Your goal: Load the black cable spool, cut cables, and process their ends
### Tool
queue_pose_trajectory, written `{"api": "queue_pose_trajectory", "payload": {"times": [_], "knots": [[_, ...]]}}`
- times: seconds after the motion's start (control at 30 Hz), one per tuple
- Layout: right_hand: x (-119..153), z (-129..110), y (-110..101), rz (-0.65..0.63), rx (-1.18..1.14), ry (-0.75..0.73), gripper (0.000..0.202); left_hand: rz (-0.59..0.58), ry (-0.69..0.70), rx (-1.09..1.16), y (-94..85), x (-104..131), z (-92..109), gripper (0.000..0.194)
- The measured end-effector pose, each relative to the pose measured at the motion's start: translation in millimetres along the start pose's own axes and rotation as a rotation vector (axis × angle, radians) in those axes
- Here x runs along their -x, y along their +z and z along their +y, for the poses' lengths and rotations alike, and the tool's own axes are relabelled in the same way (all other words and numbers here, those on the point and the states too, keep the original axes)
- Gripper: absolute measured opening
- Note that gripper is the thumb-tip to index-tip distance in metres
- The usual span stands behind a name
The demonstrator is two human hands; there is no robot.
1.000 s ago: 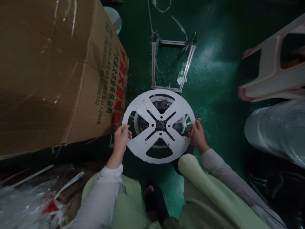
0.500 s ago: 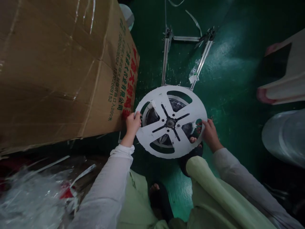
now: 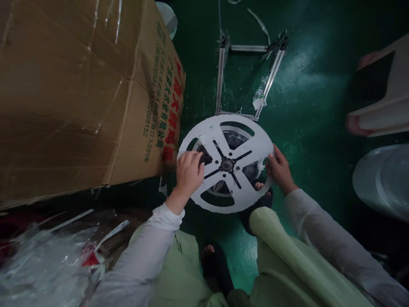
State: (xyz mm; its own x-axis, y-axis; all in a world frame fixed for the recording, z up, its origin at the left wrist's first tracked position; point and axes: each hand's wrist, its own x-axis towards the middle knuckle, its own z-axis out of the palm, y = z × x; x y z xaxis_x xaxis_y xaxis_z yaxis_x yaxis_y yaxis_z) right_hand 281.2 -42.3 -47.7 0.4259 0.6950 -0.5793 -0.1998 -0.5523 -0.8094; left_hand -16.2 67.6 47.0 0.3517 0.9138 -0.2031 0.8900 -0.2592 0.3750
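Note:
A large white reel with curved cut-outs, slots and a dark hub lies in front of my feet. Dark material wound inside shows through its openings. My right hand grips the reel's right rim, fingers through a cut-out and thumb on top. Over the left side of the reel is my left hand, off the rim, its fingers slightly bent and thumb apart. Whether it touches the disc I cannot tell. Just beyond the reel, a metal frame of silvery bars rests on the green floor.
A big cardboard box with red and green print stands close on the left. Clear plastic wrap lies at lower left. On the right are a pale piece of equipment with pink corners and a wrapped roll.
My left hand has let go of the reel's left rim and moved inward over the disc. My right hand stays on the right rim, its thumb shifted slightly.

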Motion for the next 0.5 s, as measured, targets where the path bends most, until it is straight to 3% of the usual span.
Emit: {"api": "queue_pose_trajectory", "payload": {"times": [0.07,0.13,0.2,0.33,0.5], "knots": [[0,-1,0,0.001,0.014,-0.011,0.075,-0.282,-0.023,0.084,6.0,-10,8,0.029],[0,-3,1,0.002,0.032,-0.018,0.075,-0.528,-0.123,0.2,13.9,-25,8,0.039],[1,-4,1,0.001,0.043,-0.018,0.075,-0.688,-0.184,0.323,20.8,-39,3,0.046],[2,-5,2,0.006,0.033,-0.01,0.074,-0.826,-0.261,0.56,28.1,-55,-7,0.045],[0,-9,3,0.026,0.051,0.002,0.072,-0.927,-0.391,0.763,30.8,-58,-11,0.039]]}}
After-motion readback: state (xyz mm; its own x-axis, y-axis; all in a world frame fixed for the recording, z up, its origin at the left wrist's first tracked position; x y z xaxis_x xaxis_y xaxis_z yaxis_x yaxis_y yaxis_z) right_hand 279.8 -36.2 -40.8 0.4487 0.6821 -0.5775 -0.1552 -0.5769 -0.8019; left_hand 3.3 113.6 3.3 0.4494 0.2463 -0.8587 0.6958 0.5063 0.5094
